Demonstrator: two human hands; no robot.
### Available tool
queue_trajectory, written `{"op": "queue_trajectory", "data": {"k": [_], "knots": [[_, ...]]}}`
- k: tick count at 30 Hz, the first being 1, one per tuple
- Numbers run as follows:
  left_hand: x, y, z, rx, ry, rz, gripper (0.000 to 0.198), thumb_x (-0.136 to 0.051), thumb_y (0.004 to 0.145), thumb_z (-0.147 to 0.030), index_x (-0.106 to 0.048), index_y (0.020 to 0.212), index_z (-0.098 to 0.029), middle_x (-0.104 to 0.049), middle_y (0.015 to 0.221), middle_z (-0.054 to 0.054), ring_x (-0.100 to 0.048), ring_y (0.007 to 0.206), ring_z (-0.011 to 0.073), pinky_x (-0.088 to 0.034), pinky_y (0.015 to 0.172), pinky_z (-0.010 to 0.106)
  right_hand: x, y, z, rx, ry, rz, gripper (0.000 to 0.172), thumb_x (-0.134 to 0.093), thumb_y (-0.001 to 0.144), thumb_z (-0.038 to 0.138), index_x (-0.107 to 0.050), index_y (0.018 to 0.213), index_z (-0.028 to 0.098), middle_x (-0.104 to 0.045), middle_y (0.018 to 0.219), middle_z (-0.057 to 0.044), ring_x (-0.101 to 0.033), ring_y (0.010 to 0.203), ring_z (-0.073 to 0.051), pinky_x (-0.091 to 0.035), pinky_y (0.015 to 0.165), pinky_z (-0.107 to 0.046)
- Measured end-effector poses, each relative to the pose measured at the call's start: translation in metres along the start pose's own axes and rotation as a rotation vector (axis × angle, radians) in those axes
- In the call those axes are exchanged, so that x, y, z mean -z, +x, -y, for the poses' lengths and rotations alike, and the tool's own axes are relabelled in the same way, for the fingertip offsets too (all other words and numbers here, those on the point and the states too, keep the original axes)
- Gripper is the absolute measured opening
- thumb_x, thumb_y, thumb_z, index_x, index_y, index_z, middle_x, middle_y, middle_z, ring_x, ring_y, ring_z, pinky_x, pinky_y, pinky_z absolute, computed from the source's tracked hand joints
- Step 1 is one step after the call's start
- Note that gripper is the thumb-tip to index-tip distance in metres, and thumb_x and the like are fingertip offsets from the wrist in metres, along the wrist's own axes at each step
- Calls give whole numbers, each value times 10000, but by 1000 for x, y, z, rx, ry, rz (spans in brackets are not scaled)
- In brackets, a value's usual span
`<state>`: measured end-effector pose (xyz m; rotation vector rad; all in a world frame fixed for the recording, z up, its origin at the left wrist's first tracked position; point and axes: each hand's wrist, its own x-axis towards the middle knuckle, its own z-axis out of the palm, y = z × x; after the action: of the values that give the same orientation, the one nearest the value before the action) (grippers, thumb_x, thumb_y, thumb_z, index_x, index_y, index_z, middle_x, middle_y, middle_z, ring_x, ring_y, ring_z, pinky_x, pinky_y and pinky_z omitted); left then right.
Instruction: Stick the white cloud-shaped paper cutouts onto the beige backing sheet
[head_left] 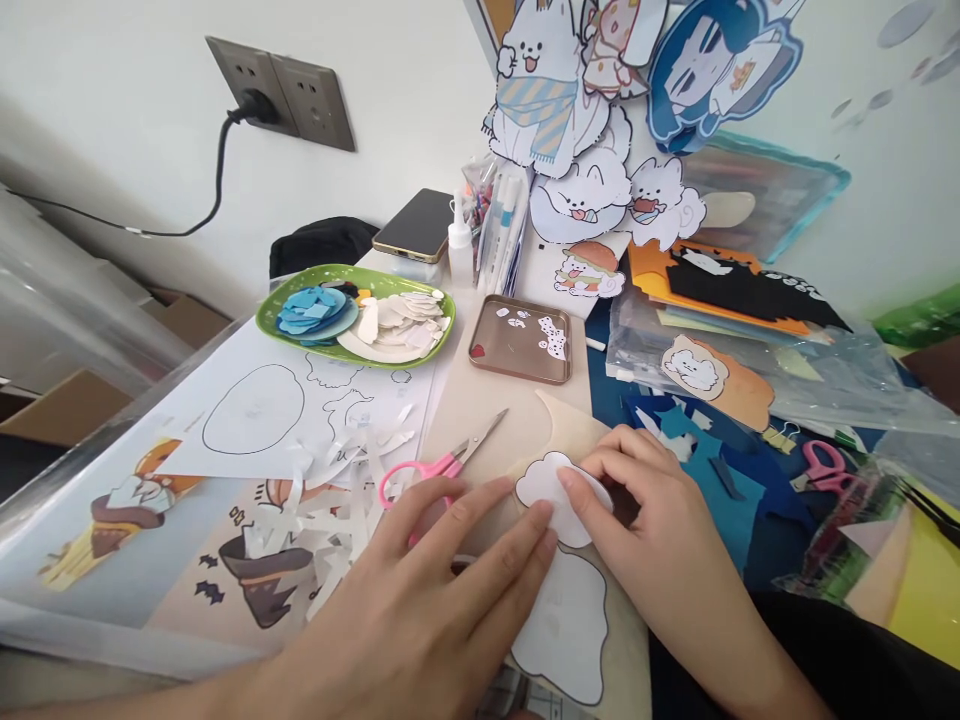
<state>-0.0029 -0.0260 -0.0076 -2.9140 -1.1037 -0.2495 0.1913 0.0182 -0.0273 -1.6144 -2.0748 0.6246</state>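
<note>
A small white cloud-shaped paper cutout [553, 486] with a dark outline lies on a cream sheet [566, 425]. My right hand [652, 500] pinches its right edge, thumb on top and fingers curled at the far side. With fingers spread, my left hand [435, 580] reaches over from the left, fingertips resting at the cutout's left and lower edges. Below it is a larger wavy-edged white paper cutout [566, 630], partly under my left hand. Pink-handled scissors [457, 455] lie just beyond my left fingers, blades apart, one handle loop partly covered.
A green plate [281, 345] holds blue and cream pieces. Behind are a brown tray [517, 360], a glue bottle [460, 250] and a phone [412, 222]. Paper scraps [341, 520] litter the left; blue felt [720, 500] and more pink scissors [825, 465] lie right.
</note>
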Motion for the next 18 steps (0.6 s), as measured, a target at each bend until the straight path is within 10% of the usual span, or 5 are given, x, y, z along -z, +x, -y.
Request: {"op": "queue_trajectory", "data": {"k": [18], "knots": [[-4, 0, -2, 5, 42, -5, 522, -384, 893, -516, -517, 1269, -180, -548, 1307, 23, -497, 1154, 285, -370, 930, 408, 7, -5, -3, 163, 182, 71, 232, -431, 921, 256, -503, 706, 209, -514, 729, 8, -467, 747, -155, -362, 715, -316]]}}
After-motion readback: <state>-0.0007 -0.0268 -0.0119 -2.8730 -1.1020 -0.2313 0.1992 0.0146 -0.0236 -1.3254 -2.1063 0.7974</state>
